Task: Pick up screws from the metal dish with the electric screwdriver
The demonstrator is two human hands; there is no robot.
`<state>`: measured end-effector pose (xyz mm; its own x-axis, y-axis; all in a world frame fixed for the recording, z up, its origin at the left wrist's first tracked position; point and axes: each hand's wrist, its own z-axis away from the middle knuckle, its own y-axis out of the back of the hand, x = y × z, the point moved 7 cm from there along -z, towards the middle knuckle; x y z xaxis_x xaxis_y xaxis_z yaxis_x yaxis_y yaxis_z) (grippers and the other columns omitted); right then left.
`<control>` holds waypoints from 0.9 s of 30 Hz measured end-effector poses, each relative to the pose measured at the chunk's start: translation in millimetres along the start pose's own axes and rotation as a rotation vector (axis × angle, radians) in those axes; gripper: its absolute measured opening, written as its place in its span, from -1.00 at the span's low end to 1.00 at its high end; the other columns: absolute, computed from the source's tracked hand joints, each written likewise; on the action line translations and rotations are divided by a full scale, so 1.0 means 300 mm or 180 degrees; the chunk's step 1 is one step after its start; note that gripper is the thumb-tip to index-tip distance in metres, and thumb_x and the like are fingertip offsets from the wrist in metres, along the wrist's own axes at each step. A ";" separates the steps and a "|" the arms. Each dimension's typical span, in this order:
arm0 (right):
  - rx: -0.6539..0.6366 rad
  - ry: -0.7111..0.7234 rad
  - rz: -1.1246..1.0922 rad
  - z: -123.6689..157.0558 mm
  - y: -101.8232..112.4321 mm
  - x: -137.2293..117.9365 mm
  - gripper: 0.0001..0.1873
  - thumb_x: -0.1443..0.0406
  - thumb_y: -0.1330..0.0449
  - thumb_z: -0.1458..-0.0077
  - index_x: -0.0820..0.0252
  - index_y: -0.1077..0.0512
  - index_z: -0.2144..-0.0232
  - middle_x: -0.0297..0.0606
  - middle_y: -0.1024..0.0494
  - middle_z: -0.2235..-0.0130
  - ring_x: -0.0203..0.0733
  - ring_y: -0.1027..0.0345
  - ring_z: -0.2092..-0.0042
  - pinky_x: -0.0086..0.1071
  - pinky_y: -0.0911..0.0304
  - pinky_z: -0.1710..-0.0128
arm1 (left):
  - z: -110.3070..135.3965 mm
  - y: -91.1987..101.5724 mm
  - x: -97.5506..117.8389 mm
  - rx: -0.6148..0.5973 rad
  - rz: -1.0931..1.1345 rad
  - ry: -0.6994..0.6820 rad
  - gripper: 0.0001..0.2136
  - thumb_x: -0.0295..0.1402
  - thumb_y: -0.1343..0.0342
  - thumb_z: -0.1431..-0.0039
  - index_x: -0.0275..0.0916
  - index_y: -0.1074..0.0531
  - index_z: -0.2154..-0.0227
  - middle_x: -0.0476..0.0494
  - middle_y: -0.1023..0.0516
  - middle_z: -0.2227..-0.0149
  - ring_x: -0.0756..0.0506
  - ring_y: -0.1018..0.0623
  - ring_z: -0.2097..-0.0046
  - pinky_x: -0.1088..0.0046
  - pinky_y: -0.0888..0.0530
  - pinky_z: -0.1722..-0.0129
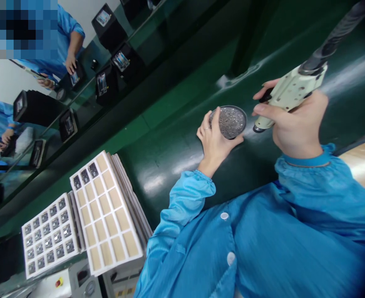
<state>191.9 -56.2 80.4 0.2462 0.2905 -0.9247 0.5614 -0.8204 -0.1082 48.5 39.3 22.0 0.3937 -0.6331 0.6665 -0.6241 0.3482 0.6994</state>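
In the head view, the only one on my feed, I find the left hand (215, 142) on a round dish (232, 121) of small metal pieces, probably screws; its thumb and fingers are clamped about the rim, one finger reaching over it. The dish sits on the green bench (157, 165) in front of the wearer. The right hand (303, 120) is closed around a pale green tool (297, 89), seemingly a powered driver, with a dark ribbed hose (334, 37) at its rear. I note the tool's tip (258, 128) near the dish but apart from it, and I see no workpiece under either hand, so I judge this to be a point between fastenings. As to progress, I record three dark parts (85, 176) in the end row of the nearer tray (117, 264); its other cells show their tan bottoms. The farther tray (52, 265) carries a part in every cell I can make out. Whether the nearer tray is being filled or drawn down I cannot tell, so I cannot certify how much remains. Across the line, a co-worker's hand (71, 64) rests on a dark unit (75, 78), apart from the wearer's own work.
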 end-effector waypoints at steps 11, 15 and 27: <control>-0.0025 -0.0041 -0.0008 0.005 0.002 0.003 -0.50 0.23 -0.55 0.10 0.07 -0.67 0.04 -0.27 -0.67 0.16 -0.15 -0.53 0.21 -0.20 -0.49 0.23 | 0.005 0.000 -0.014 -0.0156 -0.0255 0.0145 0.13 -0.12 -0.58 0.01 0.06 0.04 -0.50 -0.22 -0.06 -0.49 -0.27 -0.14 -0.49 0.11 -0.14 -0.46; 0.0003 -0.0054 -0.0026 0.006 0.007 0.002 -0.52 0.23 -0.54 0.08 0.08 -0.66 0.05 -0.28 -0.66 0.18 -0.17 -0.50 0.27 -0.22 -0.46 0.30 | 0.006 0.015 -0.041 0.0128 -0.0136 0.0391 0.15 -0.20 -0.59 0.05 0.10 0.05 -0.49 -0.18 -0.06 -0.47 -0.25 -0.17 -0.47 0.16 -0.12 -0.47; -0.0009 -0.0117 0.0000 0.009 0.008 0.012 -0.50 0.18 -0.56 0.11 0.08 -0.66 0.06 -0.28 -0.66 0.17 -0.15 -0.52 0.26 -0.19 -0.50 0.27 | 0.002 0.014 -0.042 0.0163 0.0198 0.0233 0.12 -0.20 -0.58 0.04 0.19 0.01 -0.48 -0.18 -0.04 -0.46 -0.35 -0.19 -0.46 0.05 -0.15 -0.47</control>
<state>192.0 -58.3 75.9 0.2172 0.2720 -0.9375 0.5637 -0.8190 -0.1071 40.7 48.2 16.4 0.4002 -0.5586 0.7265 -0.6819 0.3482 0.6433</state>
